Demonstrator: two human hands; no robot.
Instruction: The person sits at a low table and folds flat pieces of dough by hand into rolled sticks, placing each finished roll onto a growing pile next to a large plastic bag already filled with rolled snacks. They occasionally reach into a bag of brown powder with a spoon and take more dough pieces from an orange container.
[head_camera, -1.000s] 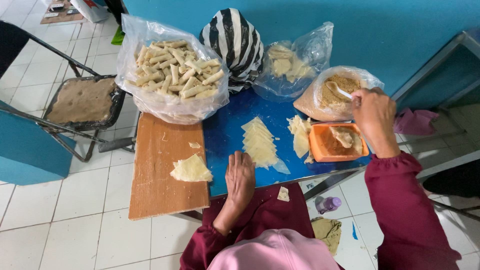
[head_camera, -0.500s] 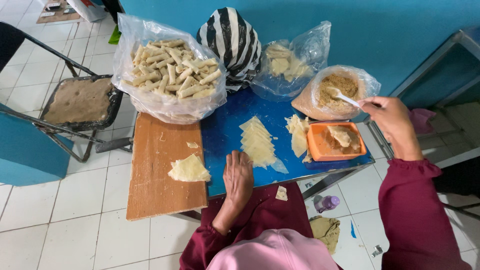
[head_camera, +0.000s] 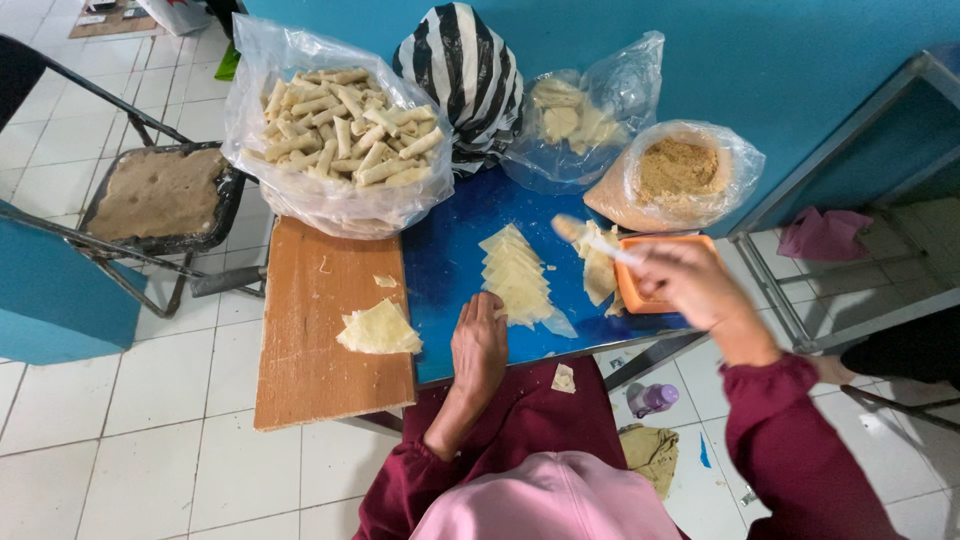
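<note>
We see the blue table, then the wrapper stack. Our left hand rests flat beside it, fingers together. Right hand pinches a loaded spoon, blurred; filling could drop mid-swing onto the wrappers.

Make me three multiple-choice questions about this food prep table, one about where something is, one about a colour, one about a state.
1. Where does the single wrapper sheet lie?
A. on the wooden board
B. in the orange tray
C. on the floor

2. What colour is the tabletop?
A. red
B. blue
C. white

3. How is the left hand?
A. clenched round a bag
B. lifted high
C. flat on the table beside the stack of wrappers

Answers:
1 A, the sheet rests on the board's bare wood.
2 B, the surface under the stack is blue.
3 C, its fingers lie spread on the table next to the stack, while the right hand holds a spoon.
</note>
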